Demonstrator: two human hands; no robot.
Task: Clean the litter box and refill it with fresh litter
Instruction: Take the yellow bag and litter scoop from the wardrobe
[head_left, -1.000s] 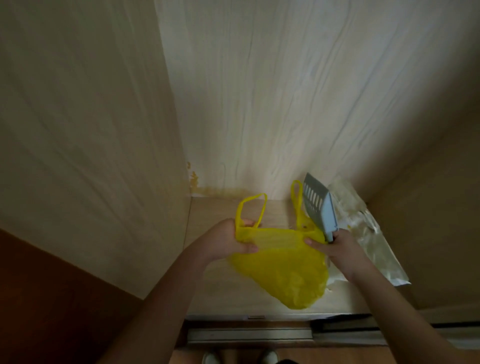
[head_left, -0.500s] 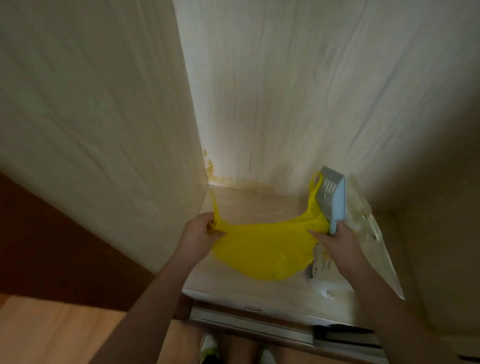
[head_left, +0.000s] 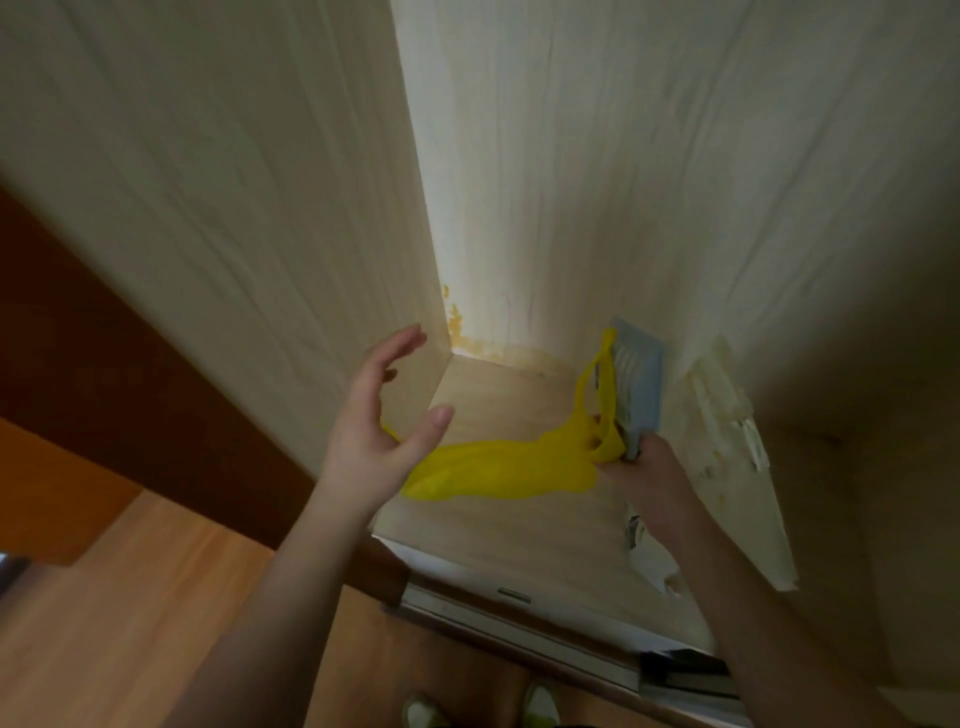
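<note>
Hands work apart inside a pale wooden cupboard (head_left: 519, 519) with a light wood-grain floor, back and side walls. The left hand (head_left: 374, 421) is raised at the cupboard's left wall with fingers straight and spread, thumb out, holding nothing; a corner of the yellow plastic bag (head_left: 498, 470) shows just behind its palm, though whether skin touches it cannot be told. The right hand (head_left: 644, 462) is curled around the handle of a light blue slotted litter scoop (head_left: 639, 384) and also pinches the bag's top against it, so scoop and bag are held together. The scoop stands nearly upright, its slotted blade pointing up toward the back wall. One bag handle loops up in front of the scoop's blade, while the rest of the bag droops leftward and lies slack on the cupboard floor between the two hands. A crumpled clear plastic sheet (head_left: 727, 441) lies along the right wall of the cupboard, just beside the right hand. Orange-brown stains mark the back left corner near the floor. Below the cupboard edge a metal rail (head_left: 519, 618) runs across, with wooden flooring (head_left: 130, 623) and the tips of two shoes (head_left: 540, 706) underneath. The litter box is not in view.
</note>
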